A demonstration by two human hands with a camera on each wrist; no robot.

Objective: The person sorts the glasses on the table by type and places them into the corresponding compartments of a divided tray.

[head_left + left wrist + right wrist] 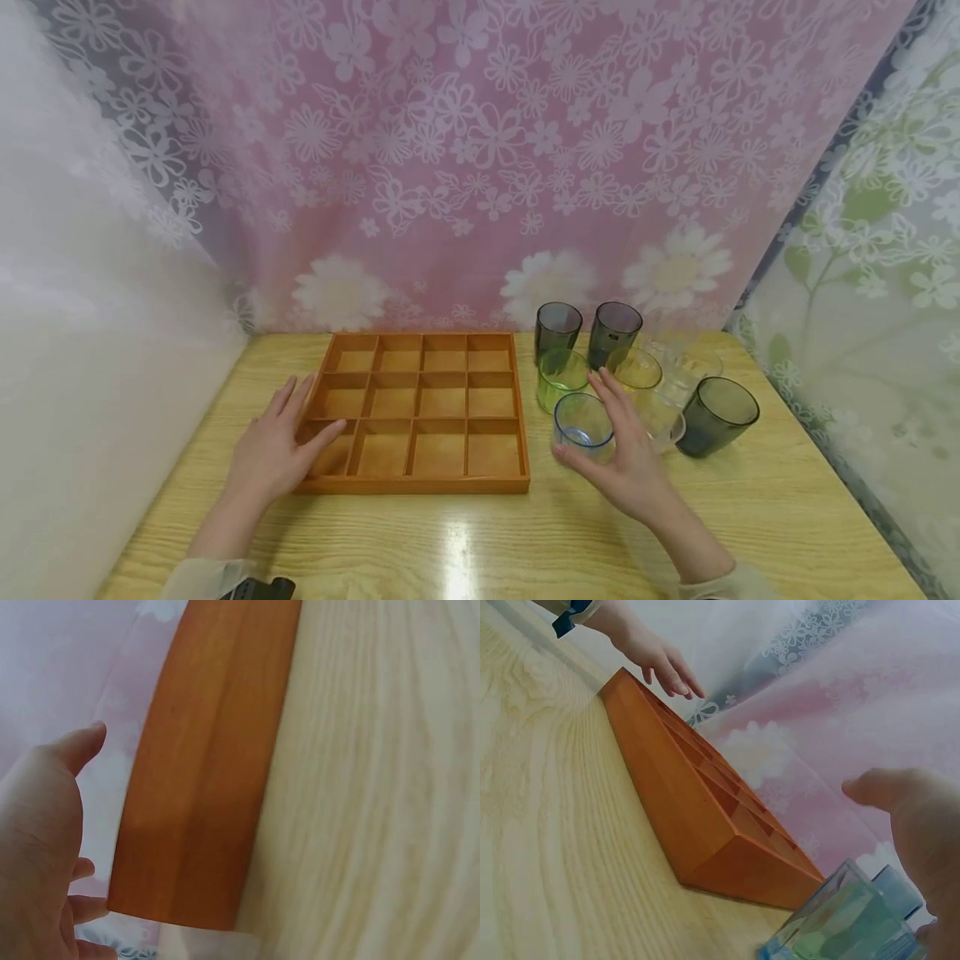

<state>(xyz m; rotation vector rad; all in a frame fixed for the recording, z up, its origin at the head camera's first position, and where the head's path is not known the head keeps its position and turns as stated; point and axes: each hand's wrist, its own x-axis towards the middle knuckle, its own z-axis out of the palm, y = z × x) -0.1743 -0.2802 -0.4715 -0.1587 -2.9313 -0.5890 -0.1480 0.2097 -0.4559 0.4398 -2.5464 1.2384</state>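
A wooden divided tray [341,485] with several square compartments lies on the table. Over its left front corner hovers or rests my left hand [272,454], fingers spread; whether it touches the wood I cannot tell. The left wrist view shows the tray's side wall [202,765] beside that hand's thumb. To the right of the tray stands a clear glass with a blue rim [581,433]. Around its near right side is my right hand [633,475], thumb and fingers apart. In the right wrist view the thumb [881,787] stands off from the blue-tinted glass [847,915].
Behind the blue-rimmed glass are a green glass [558,392], a yellow-rimmed glass [637,375] and two dark grey glasses, one [557,333] nearer the tray. Clear glasses [678,379] and another smoky glass [712,425] stand farther right. Flowered curtains [450,167] enclose the table.
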